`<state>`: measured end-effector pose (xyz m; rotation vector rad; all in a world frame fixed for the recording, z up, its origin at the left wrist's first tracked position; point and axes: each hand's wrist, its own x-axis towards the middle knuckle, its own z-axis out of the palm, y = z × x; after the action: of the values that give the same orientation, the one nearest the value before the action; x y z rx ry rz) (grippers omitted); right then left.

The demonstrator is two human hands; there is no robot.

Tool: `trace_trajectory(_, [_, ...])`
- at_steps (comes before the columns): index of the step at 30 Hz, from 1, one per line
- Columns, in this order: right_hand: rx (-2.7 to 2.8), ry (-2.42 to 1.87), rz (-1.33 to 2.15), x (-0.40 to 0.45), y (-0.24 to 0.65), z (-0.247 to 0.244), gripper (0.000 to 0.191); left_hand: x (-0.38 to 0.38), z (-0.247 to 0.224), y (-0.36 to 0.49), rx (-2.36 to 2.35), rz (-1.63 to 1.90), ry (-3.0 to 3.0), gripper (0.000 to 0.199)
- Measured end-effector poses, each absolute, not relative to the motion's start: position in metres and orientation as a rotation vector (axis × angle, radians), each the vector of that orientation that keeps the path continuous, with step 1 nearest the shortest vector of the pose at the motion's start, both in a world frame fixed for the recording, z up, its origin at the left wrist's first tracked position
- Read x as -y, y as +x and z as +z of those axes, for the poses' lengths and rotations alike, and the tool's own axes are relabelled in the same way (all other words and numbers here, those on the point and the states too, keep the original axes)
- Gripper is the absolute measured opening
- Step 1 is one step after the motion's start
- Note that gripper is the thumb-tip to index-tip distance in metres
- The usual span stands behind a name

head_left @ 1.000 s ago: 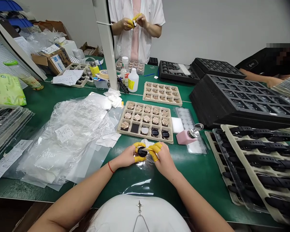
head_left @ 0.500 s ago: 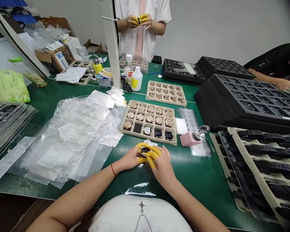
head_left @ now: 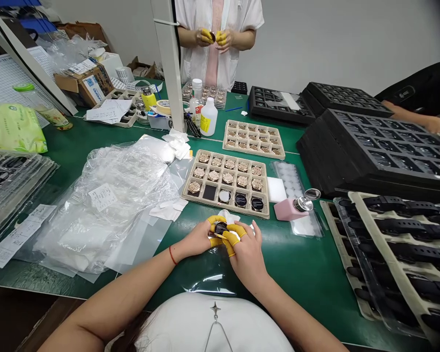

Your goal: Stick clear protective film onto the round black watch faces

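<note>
Yellow finger cots cover several fingertips on both my hands. My left hand (head_left: 198, 238) is closed around the rim of a round watch head (head_left: 220, 228), whose black face with fine white print tilts up toward me. From the other side, the fingers of my right hand (head_left: 246, 247) pinch at its right edge and hide part of it. Just beyond my hands is a beige compartment tray (head_left: 225, 209) of rose-gold watch heads (head_left: 228, 177). Its near row also holds a white disc (head_left: 225, 196) and two black-faced pieces (head_left: 257, 204). A crumpled white tissue (head_left: 229, 217) lies between tray and hands.
A pink pump bottle (head_left: 290, 209) and white foam block (head_left: 276, 190) stand right of the tray. Plastic bags (head_left: 124, 181) spread at left. Black trays (head_left: 381, 146) and watch-strap trays (head_left: 403, 244) fill the right. A co-worker's gloved hands (head_left: 213, 38) hold a small round piece opposite.
The watch head has turned so more of its printed black face shows. My right fingers have shifted slightly along its edge. The co-worker's hands have moved a little lower and right.
</note>
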<state>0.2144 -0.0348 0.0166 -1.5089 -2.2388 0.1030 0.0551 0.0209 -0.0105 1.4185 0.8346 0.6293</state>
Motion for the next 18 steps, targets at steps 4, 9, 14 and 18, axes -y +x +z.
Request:
trace_trajectory(4, [2.258, -1.487, 0.060, 0.033, 0.214, 0.015, 0.029, -0.021, -0.013, 0.055, -0.850, 0.637, 1.411, 0.043])
trace_trajectory(9, [2.234, -1.491, 0.043, 0.025, 0.214, 0.011, 0.028, -0.021, -0.018, 0.055, -0.844, 0.644, 1.400, 0.043])
trace_trajectory(14, [2.213, -1.515, 0.070, 0.013, 0.212, 0.006, 0.027, -0.021, -0.016, 0.055, -0.823, 0.657, 1.390, 0.044])
trace_trajectory(18, [2.186, -1.532, 0.065, 0.004, 0.212, 0.006, 0.026, -0.021, -0.014, 0.055, -0.803, 0.668, 1.384, 0.038])
